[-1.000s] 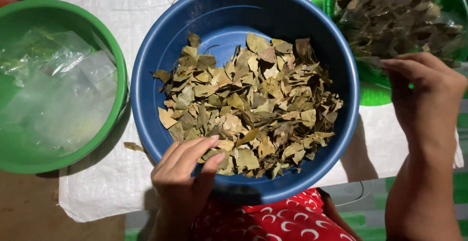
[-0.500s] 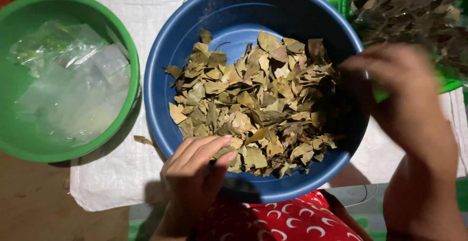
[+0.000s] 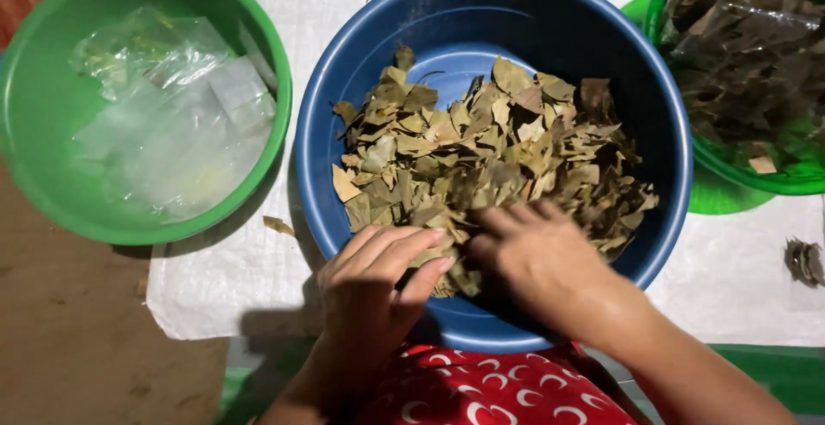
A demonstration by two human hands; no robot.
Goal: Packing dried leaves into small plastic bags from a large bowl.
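Dried leaves [image 3: 490,146] heaped in blue basin [image 3: 670,210]; left hand [image 3: 378,283] and right hand [image 3: 537,257] rest on the near edge of the heap, fingers loosely curled, gripping nothing clearly (gathering stage, I judge); next calls for closing a handful.

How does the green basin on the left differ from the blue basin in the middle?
The green basin holds crumpled clear plastic bags; the blue basin holds a heap of dry, yellow-brown leaves. No hand touches the green basin, while the left hand and right hand both rest in the blue basin's leaves. The blue basin looks wider. Both are round plastic basins on the white woven sheet.
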